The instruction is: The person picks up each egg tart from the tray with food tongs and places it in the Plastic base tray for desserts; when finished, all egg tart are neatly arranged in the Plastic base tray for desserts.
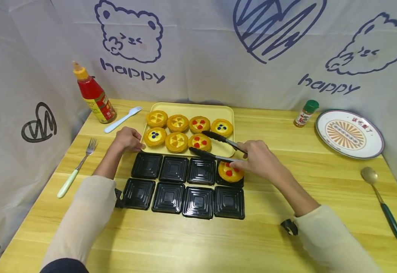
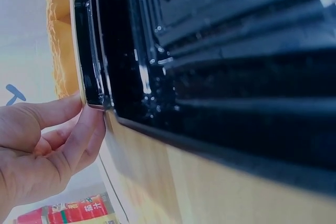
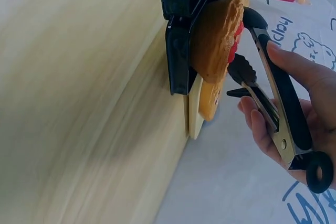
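Observation:
My left hand (image 1: 128, 139) pinches the near left corner of a pale yellow tray (image 1: 193, 106) between thumb and fingers. Several egg tarts stand in two rows on it, topped with yellow wedges, red pieces or blue berries. My right hand (image 1: 255, 158) grips black-tipped metal tongs (image 3: 281, 103). In the head view the spread tong tips lie on either side of a front-row tart with red pieces (image 1: 200, 142). Before the tray stand several black square plastic trays (image 1: 198, 202) in two rows. Another red-topped tart (image 1: 230, 172) sits in the back right one, partly hidden by my right hand.
At the left are a red sauce bottle (image 1: 97, 99), a light blue fork (image 1: 123, 119) and a green-handled metal fork (image 1: 77, 167). On the right stand a green-capped shaker (image 1: 305, 113), a patterned plate (image 1: 350, 133) and a green-handled spoon (image 1: 382, 203). White cloth (image 1: 198, 57) hangs behind.

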`<state>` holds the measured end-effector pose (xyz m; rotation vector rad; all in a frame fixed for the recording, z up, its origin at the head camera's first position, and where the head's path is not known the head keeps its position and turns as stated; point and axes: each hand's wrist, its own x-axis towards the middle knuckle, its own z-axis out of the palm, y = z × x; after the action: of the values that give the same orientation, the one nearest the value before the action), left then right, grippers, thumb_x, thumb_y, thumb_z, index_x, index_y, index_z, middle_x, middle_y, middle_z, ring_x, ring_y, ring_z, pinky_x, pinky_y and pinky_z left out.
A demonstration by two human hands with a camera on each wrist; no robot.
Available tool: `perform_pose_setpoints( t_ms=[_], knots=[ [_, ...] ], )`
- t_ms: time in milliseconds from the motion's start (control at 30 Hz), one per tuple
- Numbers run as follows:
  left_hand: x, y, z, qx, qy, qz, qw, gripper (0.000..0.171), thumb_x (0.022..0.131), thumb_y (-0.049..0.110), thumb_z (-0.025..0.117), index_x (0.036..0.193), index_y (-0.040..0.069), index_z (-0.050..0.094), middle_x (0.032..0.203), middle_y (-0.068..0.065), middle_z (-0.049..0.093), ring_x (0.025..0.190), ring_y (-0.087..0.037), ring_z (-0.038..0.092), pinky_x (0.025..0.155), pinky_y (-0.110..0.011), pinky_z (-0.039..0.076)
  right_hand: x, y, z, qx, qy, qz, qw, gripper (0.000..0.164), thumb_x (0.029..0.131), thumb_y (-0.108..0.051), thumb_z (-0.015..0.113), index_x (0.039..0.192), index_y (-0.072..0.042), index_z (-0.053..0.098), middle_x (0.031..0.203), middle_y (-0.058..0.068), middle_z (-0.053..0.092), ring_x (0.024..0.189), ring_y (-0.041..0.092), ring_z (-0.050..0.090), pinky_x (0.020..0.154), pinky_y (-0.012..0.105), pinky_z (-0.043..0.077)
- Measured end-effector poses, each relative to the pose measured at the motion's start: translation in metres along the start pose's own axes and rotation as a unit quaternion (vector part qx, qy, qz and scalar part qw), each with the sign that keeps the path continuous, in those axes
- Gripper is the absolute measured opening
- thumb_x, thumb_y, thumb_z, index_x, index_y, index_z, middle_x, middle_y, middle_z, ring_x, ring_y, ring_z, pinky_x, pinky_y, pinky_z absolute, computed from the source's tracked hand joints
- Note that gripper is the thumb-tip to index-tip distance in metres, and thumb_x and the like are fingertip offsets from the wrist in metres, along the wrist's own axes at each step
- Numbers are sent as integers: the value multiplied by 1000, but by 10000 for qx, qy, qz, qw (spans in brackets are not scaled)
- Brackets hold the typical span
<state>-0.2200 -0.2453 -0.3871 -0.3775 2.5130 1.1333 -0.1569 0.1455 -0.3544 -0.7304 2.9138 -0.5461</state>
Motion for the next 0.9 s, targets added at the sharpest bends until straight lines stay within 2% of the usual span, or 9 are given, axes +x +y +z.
perform_pose_setpoints(
  t_ms=[200, 400, 567, 733, 900],
  knots=[
    [0, -1, -1, 151, 28, 60, 9999, 31, 78, -5, 72, 103, -11, 55, 91, -16, 52, 52, -4, 59, 60, -22, 59, -15, 0, -5, 65, 201, -86, 9997, 56, 76, -31, 80, 120, 1, 64, 87, 16, 69, 72, 22, 62, 61, 31, 54],
    [-1, 0, 0, 96, 18, 72, 9999, 31, 78, -6, 71, 104, -11, 54, 89, -15, 53, 52, -4, 59, 60, -23, 59, -44, 0, -15, 149, 289, -119, 9994, 61, 75, -30, 81, 123, 2, 61, 90, 12, 70, 74, 21, 62, 57, 27, 47],
    [0, 0, -1, 110, 76, 56, 9999, 31, 77, -7, 72, 103, -11, 55, 88, -15, 52, 51, -5, 58, 58, -22, 59, -63, -2, -14, 97, 413, -354, 9985, 59, 72, -28, 83, 119, 2, 64, 88, 10, 71, 72, 16, 63, 56, 24, 48],
    [-1, 1, -1, 67, 43, 13, 10000, 31, 77, -8, 71, 102, -12, 54, 86, -14, 52, 51, -5, 58, 59, -22, 59, -69, -4, -7, 140, 433, -458, 9979, 59, 71, -27, 84, 118, 3, 64, 96, 13, 72, 74, 16, 65, 59, 25, 53],
    [-1, 1, 1, 13, 31, 31, 10000, 32, 76, -9, 72, 103, -12, 54, 85, -13, 54, 51, -4, 59, 59, -22, 59, -69, -6, -2, 112, 336, -481, 9982, 62, 70, -27, 84, 119, 4, 63, 100, 15, 71, 74, 17, 65, 57, 23, 51]
  ],
)
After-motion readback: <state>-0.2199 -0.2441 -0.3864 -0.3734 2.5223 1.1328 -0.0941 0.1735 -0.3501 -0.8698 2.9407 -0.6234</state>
